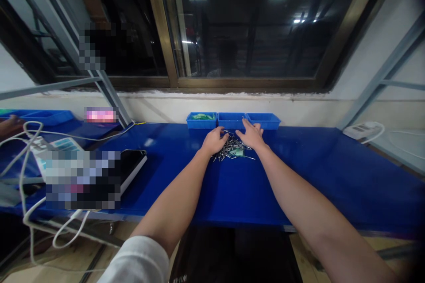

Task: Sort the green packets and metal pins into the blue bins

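A loose heap of small, shiny metal pins, which look like rivets, lies on the blue table. A crumpled light green piece sits among them at the near side. My left hand rests at the heap's left edge, fingers bent, with thumb and forefinger apart. On the other side, my right hand reaches over the far right edge, its thumb apart from the stretched forefinger. That forefinger overlaps the front of the middle blue bin; a tiny pale bit shows at its tip, too small to make out.
Beside the middle bin stand a left bin with green pieces and a right bin. A dark device and white cables are at left. Another person's hand shows far left. A power strip lies right.
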Available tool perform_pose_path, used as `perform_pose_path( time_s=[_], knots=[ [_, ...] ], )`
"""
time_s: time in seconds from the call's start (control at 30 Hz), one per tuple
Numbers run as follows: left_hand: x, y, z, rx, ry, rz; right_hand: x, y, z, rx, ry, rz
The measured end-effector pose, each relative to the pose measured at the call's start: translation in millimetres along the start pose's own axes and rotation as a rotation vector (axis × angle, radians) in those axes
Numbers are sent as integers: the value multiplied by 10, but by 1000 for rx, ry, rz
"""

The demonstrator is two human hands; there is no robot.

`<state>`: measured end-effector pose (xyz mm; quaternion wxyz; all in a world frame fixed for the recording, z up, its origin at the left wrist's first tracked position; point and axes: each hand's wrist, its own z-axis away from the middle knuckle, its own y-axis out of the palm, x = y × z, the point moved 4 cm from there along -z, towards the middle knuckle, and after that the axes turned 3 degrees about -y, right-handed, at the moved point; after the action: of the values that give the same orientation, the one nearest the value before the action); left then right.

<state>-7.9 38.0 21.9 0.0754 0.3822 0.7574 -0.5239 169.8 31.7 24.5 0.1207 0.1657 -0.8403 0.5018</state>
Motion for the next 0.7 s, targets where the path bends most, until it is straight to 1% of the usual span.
perform_pose_path(
  time_s=[0.1, 0.2, 0.27, 0.33, 0.4, 0.43, 0.5, 0.63, 0.7],
  knots=[
    [8, 19, -6, 8, 9, -15, -6, 39, 5, 53, -5, 28],
    [15, 32, -9, 24, 17, -29, -10, 61, 6, 70, -1, 33],
    [16, 40, -5, 41, 29, -50, -12, 58, 1, 51, 2, 25],
    [9, 51, 4, 65, 54, -89, -6, 37, -6, -5, -10, 9],
    [-5, 70, 16, 102, 88, -135, 9, 17, -12, -56, -44, -13],
    [-12, 81, 23, 127, 102, -157, 19, 17, -13, -57, -67, -25],
    [-24, 102, 35, 175, 123, -187, 40, 45, -9, 2, -105, -40],
    [-43, 117, 46, 235, 143, -189, 82, 136, 28, 207, -125, -58],
    [-46, 117, 46, 251, 145, -201, 113, 151, 48, 256, -131, -74]
  ],
)
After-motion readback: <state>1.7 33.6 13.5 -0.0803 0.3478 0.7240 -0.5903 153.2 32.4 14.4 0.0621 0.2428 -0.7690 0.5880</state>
